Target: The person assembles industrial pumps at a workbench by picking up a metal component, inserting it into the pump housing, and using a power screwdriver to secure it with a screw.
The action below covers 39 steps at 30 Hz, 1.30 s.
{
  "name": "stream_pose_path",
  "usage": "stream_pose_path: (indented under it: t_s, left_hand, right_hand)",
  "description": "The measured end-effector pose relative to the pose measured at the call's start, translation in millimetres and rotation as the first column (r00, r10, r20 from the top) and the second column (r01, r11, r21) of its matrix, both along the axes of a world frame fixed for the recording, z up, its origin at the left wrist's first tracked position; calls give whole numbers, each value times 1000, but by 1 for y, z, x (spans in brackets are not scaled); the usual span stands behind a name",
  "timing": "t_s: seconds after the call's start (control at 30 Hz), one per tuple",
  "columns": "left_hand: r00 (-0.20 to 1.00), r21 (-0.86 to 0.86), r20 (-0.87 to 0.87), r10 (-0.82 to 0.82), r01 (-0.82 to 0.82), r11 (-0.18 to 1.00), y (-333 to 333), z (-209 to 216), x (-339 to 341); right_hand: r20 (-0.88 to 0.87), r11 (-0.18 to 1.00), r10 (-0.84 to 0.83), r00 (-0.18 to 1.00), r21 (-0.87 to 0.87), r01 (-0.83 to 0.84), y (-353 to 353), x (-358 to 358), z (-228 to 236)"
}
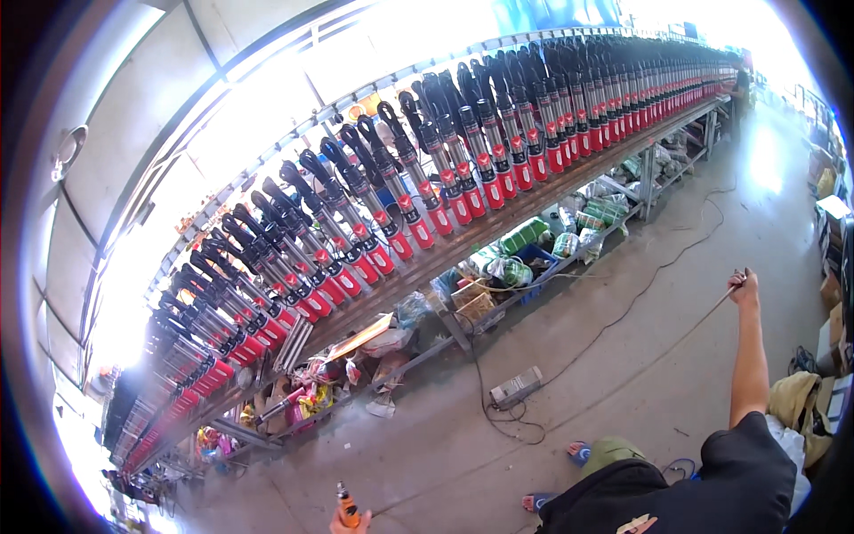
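Observation:
At the bottom edge, my left hand [349, 523] is closed round an orange hand tool [350, 511] with a dark and silvery nose pointing up; its exact kind does not show. Out to the right, my right hand [745, 286] grips a thin pale hose or cord [689, 331]. The line slants down and left from that hand across the floor, toward the tool in my left hand. Whether it joins the tool is hard to make out. Both hands are away from the long row of submersible pumps [485, 151], which have steel bodies, red lower ends and coiled black cables.
The pumps lean along a long bench [534, 206]. Its lower shelf holds green-and-white bundles [525, 235], a blue crate [534, 267] and bags. A grey box [516, 388] with dark cables lies on the floor. Cartons [832, 329] and sacks [798, 402] line the right side. A person [740, 84] stands far off.

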<state>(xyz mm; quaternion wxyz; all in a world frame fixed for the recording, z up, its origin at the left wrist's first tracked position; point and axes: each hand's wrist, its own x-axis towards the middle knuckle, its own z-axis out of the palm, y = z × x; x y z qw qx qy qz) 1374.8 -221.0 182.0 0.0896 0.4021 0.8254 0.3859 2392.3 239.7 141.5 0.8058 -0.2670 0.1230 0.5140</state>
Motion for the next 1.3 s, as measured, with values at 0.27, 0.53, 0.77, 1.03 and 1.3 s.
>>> stream_pose_path:
  t_s: [0.27,0.53,0.77,1.03,1.3]
  left_hand:
    - [996,102,-79,-52,60,993,55,-22,194]
    - [950,-426,-139,-281,198,883,100,13,453]
    - [824,-333,-192,-533,457,825,127,36,596]
    - [755,-248,-302,-582,527,813,137,85,659]
    - [784,-206,-339,-520,478,854,122,104,651]
  right_hand:
    - [744,764,585,321,-374,-526,-10,-49,130]
    - [859,789,6,-512,-319,-525,-53,-117,104]
    - [706,564,-465,-534,-229,-793,-160,-116,89]
    - [698,512,-494,-519,-249,-822,-204,-92,97]
    - [749,504,-544,-378,-69,-861,-210,-125,101]
